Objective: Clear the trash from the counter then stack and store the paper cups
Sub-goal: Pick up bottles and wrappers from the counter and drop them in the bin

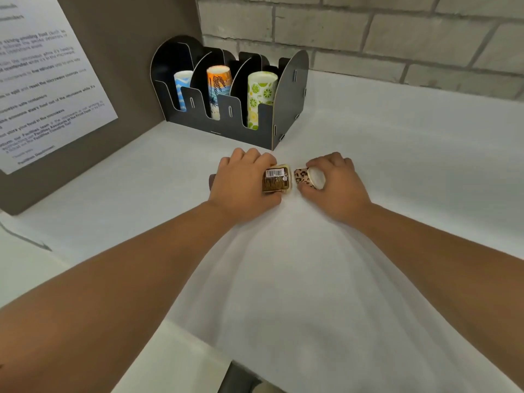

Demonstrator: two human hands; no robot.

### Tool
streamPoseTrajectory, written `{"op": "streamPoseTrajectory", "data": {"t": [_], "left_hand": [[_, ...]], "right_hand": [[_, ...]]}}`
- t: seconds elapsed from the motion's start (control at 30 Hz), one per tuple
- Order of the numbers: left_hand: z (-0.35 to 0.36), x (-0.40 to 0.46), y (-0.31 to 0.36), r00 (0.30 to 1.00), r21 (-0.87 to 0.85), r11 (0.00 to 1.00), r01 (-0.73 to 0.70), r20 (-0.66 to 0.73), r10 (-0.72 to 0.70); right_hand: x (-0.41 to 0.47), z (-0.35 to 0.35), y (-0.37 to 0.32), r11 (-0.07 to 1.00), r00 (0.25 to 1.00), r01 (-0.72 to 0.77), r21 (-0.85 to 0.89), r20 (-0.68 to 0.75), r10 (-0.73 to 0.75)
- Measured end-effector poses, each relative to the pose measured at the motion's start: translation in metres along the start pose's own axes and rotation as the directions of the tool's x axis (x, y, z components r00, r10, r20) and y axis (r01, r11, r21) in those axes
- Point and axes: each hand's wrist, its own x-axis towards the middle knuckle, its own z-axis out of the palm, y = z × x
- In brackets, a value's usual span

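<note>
Both hands grip: left (243, 182) the packet (276, 181), right (334, 182) a leopard cup (307, 178) (sideways, base leftward).

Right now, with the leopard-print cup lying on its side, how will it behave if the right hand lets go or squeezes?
The leopard-print cup lies on its side on the counter, so it would probably roll in a curve if released. It looks like thin paper, likely light and easily crushed. The right hand grips it near the rim, the stiffer part.

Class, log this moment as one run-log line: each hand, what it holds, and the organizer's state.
left hand: grips brown wrapper | right hand: grips leopard-print cup | black organizer: three cup stacks
</note>
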Motion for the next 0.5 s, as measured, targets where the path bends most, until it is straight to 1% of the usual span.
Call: {"op": "streamPoseTrajectory", "data": {"t": [0.13,0.23,0.37,0.43,0.5], "left_hand": [[-0.01,-0.029,0.009,0.998,-0.089,0.996,-0.024,-0.06,0.019],[-0.023,-0.057,0.023,0.994,-0.174,0.984,-0.03,-0.11,0.011],[-0.049,-0.106,0.046,0.993,-0.283,0.959,-0.01,-0.117,-0.024],[-0.063,-0.135,0.06,0.99,-0.337,0.941,-0.011,-0.133,-0.036],[-0.075,-0.165,0.077,0.99,-0.411,0.912,-0.008,-0.135,-0.052]], "right_hand": [[-0.035,-0.009,-0.009,0.998,0.998,0.042,-0.038,0.045,-0.04],[-0.07,-0.019,-0.025,0.999,0.997,0.022,-0.039,0.078,-0.019],[-0.135,-0.039,-0.051,1.0,0.999,-0.027,0.011,0.032,0.026],[-0.173,-0.051,-0.064,1.0,1.0,-0.011,0.02,0.004,0.011],[-0.209,-0.062,-0.078,1.0,1.0,0.011,-0.008,-0.01,-0.012]]}}
